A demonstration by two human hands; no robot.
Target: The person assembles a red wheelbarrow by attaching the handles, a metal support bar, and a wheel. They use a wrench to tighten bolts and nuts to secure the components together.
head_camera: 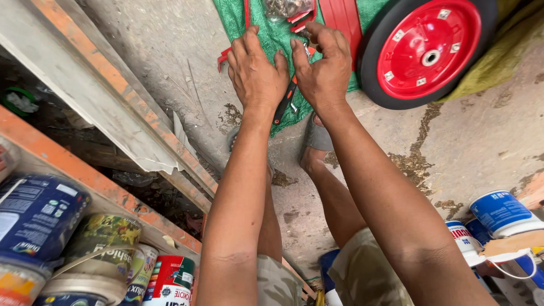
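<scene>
Both of my hands reach out over a green woven sheet (277, 39) spread on the concrete floor. My left hand (255, 71) lies palm down on the sheet, its fingers hiding what is beneath. My right hand (323, 65) is beside it, fingers curled around a small metal part that is mostly hidden. A black and orange tool handle (285, 102) pokes out between the two wrists. Red metal frame pieces (340, 17) and a clear bag of hardware (286, 7) lie just beyond my fingertips. A black tyre on a red wheel hub (428, 48) rests at the right.
Orange and grey metal shelf rails (119, 107) run diagonally at the left. Paint cans (107, 249) are stacked at lower left, and blue and white tubs (498, 212) stand at lower right. My sandalled feet (316, 139) rest on the stained concrete.
</scene>
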